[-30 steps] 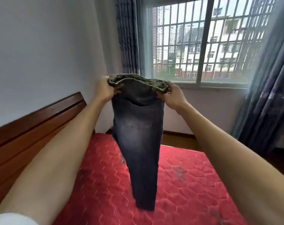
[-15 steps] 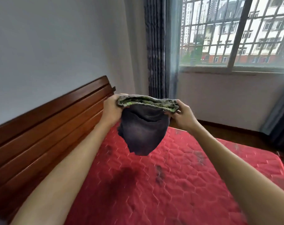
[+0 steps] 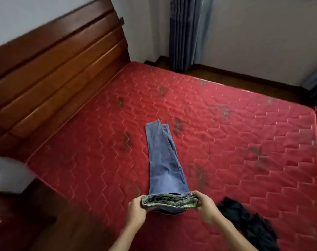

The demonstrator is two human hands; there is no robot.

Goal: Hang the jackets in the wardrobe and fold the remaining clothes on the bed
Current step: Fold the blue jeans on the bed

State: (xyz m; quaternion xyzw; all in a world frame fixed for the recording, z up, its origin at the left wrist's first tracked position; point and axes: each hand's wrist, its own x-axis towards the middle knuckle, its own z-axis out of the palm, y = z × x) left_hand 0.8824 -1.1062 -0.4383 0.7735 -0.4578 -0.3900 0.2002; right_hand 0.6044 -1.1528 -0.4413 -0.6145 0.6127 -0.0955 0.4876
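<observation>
A pair of blue jeans [image 3: 163, 160], folded lengthwise leg on leg, lies stretched out on the red quilted mattress [image 3: 244, 142], legs pointing away from me. My left hand [image 3: 137, 210] grips the left end of the waistband and my right hand [image 3: 205, 205] grips the right end, holding the waistband just above the mattress near its front edge. The green lining of the waistband faces up. A black garment [image 3: 248, 227] lies crumpled on the mattress to the right of my right hand.
A dark wooden headboard [image 3: 54, 73] runs along the left side of the bed. A white object [image 3: 7, 174] sits on a dark wooden bedside cabinet [image 3: 27, 214] at the lower left. Blue curtains [image 3: 185, 33] hang at the far wall, with wooden floor beyond the bed.
I have lowered the jeans from the air and laid them out flat on the mattress. My view has tilted down from the window to the bed.
</observation>
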